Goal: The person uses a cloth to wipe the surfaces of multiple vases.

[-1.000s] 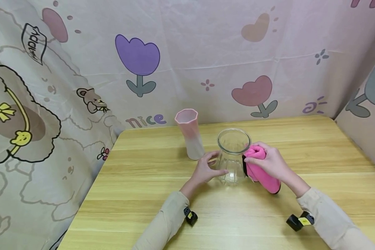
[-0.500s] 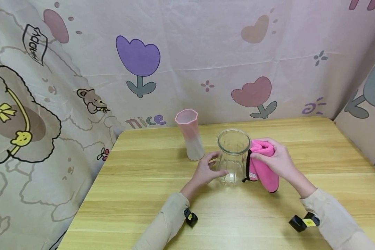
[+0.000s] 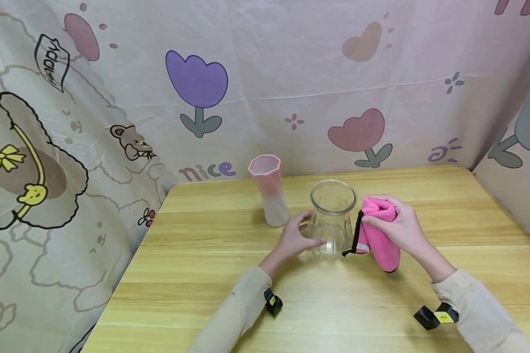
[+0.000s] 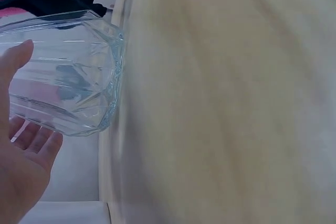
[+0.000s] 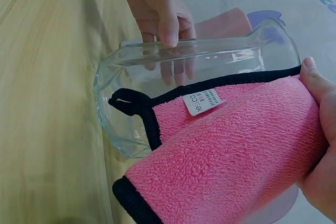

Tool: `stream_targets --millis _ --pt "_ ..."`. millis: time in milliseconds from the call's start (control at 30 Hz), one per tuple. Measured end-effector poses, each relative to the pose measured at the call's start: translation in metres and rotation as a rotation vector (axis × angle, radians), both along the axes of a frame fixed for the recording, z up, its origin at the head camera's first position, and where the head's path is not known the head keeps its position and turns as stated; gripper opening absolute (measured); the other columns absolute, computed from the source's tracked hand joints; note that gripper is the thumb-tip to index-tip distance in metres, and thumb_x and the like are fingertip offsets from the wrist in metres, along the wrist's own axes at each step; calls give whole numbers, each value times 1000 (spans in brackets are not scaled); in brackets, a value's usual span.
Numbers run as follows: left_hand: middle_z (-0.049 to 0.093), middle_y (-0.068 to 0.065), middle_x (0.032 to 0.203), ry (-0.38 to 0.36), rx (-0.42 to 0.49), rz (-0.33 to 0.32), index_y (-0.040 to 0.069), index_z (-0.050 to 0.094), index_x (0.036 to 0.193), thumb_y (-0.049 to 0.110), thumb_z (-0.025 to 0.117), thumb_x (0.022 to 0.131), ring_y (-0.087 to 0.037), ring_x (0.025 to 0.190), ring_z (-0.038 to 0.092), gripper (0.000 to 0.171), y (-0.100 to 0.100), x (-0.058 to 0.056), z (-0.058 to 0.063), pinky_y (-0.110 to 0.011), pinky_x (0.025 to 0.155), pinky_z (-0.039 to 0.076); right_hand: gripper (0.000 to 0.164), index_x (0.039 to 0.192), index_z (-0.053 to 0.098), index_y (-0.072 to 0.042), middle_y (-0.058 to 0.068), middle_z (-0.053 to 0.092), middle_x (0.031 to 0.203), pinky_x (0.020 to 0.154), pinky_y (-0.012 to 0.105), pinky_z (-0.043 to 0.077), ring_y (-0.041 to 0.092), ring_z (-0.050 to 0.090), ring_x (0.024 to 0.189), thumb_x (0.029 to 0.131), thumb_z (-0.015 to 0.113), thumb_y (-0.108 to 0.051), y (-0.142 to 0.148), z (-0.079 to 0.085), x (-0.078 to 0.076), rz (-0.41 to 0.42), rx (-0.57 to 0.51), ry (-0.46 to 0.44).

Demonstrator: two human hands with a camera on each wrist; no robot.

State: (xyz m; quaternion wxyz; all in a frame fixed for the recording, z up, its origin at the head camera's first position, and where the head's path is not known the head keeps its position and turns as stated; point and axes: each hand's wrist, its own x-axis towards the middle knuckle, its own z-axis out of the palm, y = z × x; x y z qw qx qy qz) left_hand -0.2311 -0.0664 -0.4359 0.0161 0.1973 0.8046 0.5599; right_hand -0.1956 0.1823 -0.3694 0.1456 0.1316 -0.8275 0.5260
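Note:
A clear glass vase (image 3: 331,230) with a thick round rim stands upright on the table. My left hand (image 3: 297,236) grips it low from the left, thumb on the near side and fingers round the far side; the right wrist view shows those fingers (image 5: 178,69) through the glass. To its right, my right hand (image 3: 399,225) holds a folded pink towel (image 3: 382,245) by its upper part. The towel's black trim and hanging loop (image 5: 128,100) and a white label (image 5: 202,102) face the vase. In the left wrist view, the vase's faceted base (image 4: 113,77) is close by.
A pink-and-white vase (image 3: 274,201) stands behind and left of the glass one. The wooden table (image 3: 194,294) reaches back to a printed cloth backdrop (image 3: 269,63). More printed cloth (image 3: 84,245) hangs at the left side.
The pink towel in my right hand has moved right, from against the glass vase to a little apart from it, and its black edge now shows. My left hand keeps its grip on the vase.

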Motion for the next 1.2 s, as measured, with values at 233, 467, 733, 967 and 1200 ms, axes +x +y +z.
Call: stream_targets --millis 233,467,733,967,1200 --pt "50 -5 127 -34 -33 35 7 44 131 17 83 64 -17 117 46 78 7 -15 -1 -25 98 40 43 114 59 -2 -23 56 103 75 7 45 -9 52 92 76 74 -16 5 -1 2 -29 18 -3" --pt "53 -3 123 -26 -50 45 8 47 129 17 83 63 -15 114 48 76 14 -28 3 -25 95 43 42 111 59 0 -26 56 98 69 9 48 -9 54 87 74 75 -13 6 -5 0 -28 27 32" --pt "52 -3 125 -25 -99 57 7 45 130 22 83 64 -14 114 48 77 20 -38 4 -23 93 44 42 111 60 -2 -26 55 98 70 7 46 -11 52 87 73 76 -15 7 -11 0 -43 65 36" --pt "49 -4 129 -27 -145 66 7 43 133 24 82 66 -16 118 46 79 25 -47 8 -23 94 43 44 112 60 -4 -20 58 102 75 5 43 -13 50 91 74 75 -18 6 -14 -1 -39 91 25" --pt "50 -4 127 -25 -127 85 8 45 131 22 81 66 -15 115 47 76 33 -60 7 -22 92 44 44 113 60 -4 -21 59 100 74 5 43 -14 50 90 74 76 -17 4 -18 -3 -25 98 34"
